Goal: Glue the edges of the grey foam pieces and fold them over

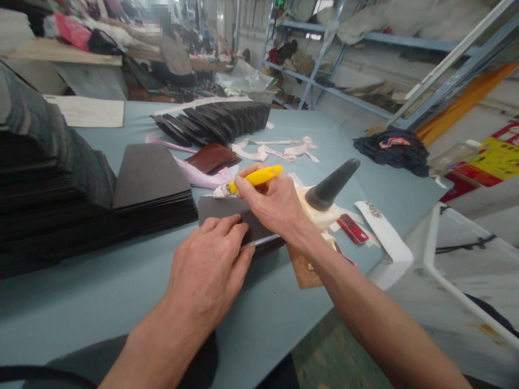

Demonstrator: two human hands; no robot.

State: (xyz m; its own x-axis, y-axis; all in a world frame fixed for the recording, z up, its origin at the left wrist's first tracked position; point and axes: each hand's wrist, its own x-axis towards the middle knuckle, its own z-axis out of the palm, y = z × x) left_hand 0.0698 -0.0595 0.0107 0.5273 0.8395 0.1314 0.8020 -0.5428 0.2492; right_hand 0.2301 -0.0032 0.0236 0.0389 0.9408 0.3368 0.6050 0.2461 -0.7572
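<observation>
Right hand [270, 204] gripping yellow knife [256, 179]; left hand [206, 265] flat on dark leather [221, 209]; blue-grey table [101, 292], metal shelves [320, 66] beyond.

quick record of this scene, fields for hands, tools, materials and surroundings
left hand: pressing flat on a dark sheet
right hand: gripping a yellow-handled knife, blade just above the sheet
nearby: black cone on a pale base, red tool
materials: dark cut pieces stacked and fanned, brown leather piece
surface: blue-grey table
background: co-worker at a far bench
</observation>
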